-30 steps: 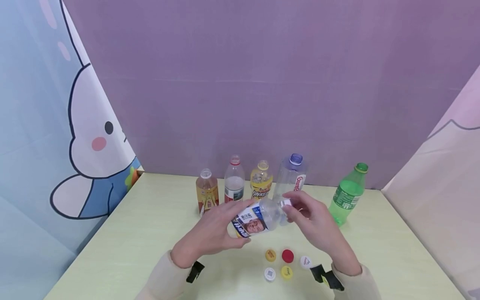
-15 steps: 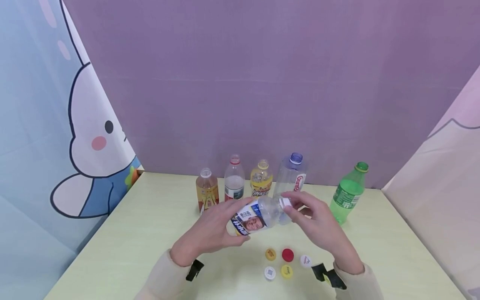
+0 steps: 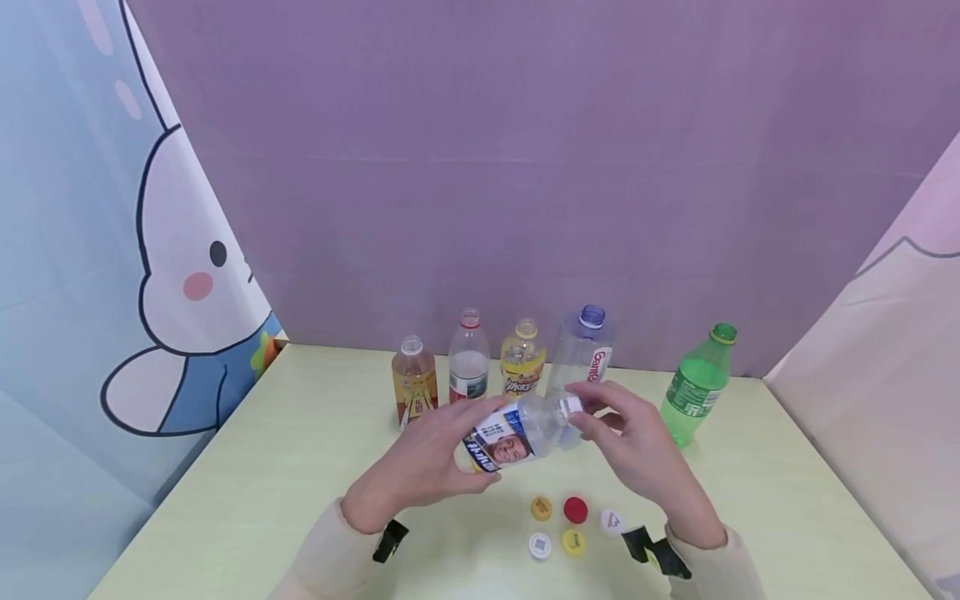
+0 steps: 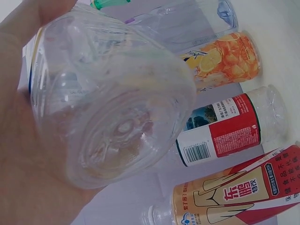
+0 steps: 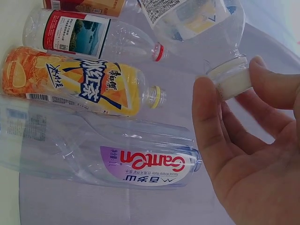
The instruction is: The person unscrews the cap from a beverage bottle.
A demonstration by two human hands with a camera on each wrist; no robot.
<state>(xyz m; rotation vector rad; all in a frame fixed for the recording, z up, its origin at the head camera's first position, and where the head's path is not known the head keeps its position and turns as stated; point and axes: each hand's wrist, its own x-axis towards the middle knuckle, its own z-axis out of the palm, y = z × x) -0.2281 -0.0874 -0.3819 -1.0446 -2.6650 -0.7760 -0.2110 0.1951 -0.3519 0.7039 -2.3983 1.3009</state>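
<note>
A clear plastic bottle (image 3: 538,427) with a blue and white label lies tilted in the air, its neck toward the right. My left hand (image 3: 431,458) grips it round the body; in the left wrist view the bottle's base (image 4: 124,126) faces the camera. With thumb and fingers, my right hand (image 3: 630,442) pinches the white cap (image 3: 571,406) at the bottle's mouth. In the right wrist view that cap (image 5: 233,83) sits at the neck between thumb and forefinger. Whether it is threaded on I cannot tell.
Behind the hands stand uncapped bottles: orange-brown (image 3: 414,379), red-ringed clear (image 3: 468,358), yellow-labelled (image 3: 522,360), and tall bluish (image 3: 583,354). A green bottle (image 3: 697,385) stands at right. Several loose caps, including a red cap (image 3: 576,510), lie on the table (image 3: 262,500) in front.
The right hand's fingers have shifted slightly around the white cap. The bottle and left hand stay almost in place, and the standing bottles and loose caps have not moved.
</note>
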